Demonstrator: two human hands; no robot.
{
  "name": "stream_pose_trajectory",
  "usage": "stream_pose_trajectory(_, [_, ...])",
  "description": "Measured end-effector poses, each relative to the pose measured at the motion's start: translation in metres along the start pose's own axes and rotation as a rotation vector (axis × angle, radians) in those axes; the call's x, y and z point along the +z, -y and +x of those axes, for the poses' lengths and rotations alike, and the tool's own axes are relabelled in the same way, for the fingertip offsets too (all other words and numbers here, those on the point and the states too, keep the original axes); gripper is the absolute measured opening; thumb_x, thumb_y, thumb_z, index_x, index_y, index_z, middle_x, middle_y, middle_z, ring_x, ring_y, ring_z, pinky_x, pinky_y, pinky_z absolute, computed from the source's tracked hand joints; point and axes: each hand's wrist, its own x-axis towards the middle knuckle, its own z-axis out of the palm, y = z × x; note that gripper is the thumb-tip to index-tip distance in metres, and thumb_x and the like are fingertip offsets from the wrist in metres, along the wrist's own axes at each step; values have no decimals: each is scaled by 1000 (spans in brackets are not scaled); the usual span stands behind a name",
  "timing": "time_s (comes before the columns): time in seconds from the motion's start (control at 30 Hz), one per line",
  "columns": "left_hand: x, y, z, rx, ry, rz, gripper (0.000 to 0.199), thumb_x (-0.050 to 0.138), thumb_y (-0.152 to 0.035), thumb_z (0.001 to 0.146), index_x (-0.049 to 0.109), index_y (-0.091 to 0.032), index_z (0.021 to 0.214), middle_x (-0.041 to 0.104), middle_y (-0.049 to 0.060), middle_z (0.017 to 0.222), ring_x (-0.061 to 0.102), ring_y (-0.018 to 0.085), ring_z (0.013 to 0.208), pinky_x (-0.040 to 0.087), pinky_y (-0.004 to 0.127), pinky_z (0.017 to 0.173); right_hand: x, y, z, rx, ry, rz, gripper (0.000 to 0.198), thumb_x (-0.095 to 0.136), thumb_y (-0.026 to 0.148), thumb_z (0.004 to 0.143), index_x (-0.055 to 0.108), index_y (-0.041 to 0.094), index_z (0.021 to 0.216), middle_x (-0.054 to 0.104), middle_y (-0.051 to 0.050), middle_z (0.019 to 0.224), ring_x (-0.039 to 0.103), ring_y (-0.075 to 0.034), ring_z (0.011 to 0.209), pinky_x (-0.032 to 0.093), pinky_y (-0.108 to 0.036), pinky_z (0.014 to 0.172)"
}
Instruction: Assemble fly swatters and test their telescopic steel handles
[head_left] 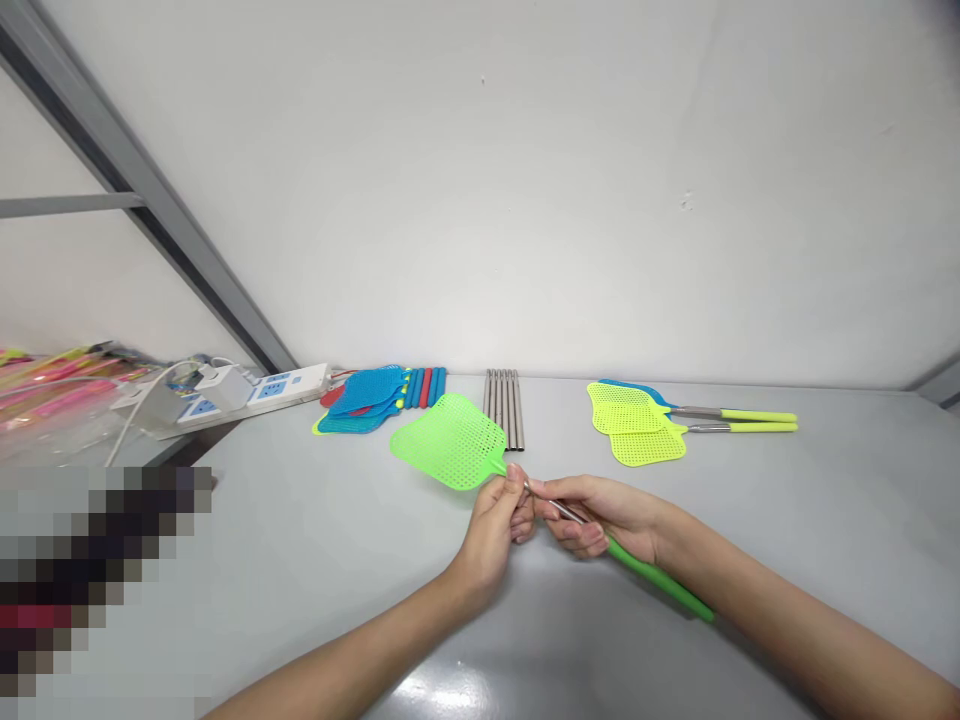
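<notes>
A green fly swatter (454, 440) with a perforated head is held above the table by both hands. My left hand (499, 515) is closed round its neck, where the green head meets the metal rod. Just to the right, my right hand (592, 515) grips the metal rod (568, 511), thumb and fingers wrapped on it. The green handle (660, 577) sticks out below my right palm, slanting down to the right. My fingers hide the joint between head and rod.
Behind the swatter lie metal rods (517, 410), stacked blue swatter heads (364, 392) and blue and red handles (426, 388). At right rest yellow swatters (649, 448) with a blue one beneath. A power strip (285, 390) and bagged items (60, 400) occupy the left; part there is pixelated.
</notes>
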Motion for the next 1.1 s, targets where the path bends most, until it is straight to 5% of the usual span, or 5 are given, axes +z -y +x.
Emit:
stream_pose_trajectory(0.67, [0, 4, -6, 52, 97, 88, 47, 37, -51, 83, 28, -17, 53, 22, -6, 48, 20, 6, 43, 15, 24, 44, -14, -2, 0, 181, -48, -121, 47, 45, 55, 76, 42, 16, 50, 39, 5, 29, 27, -4, 21, 19, -13, 21])
stream_pose_trajectory(1.1, [-2, 6, -1, 50, 43, 29, 45, 42, -51, 81, 35, -16, 54, 29, -7, 46, 24, 4, 41, 18, 21, 41, -15, -10, 4, -58, -3, -95, 38, 45, 44, 83, 51, 13, 62, 38, 8, 33, 23, -2, 24, 21, -14, 26])
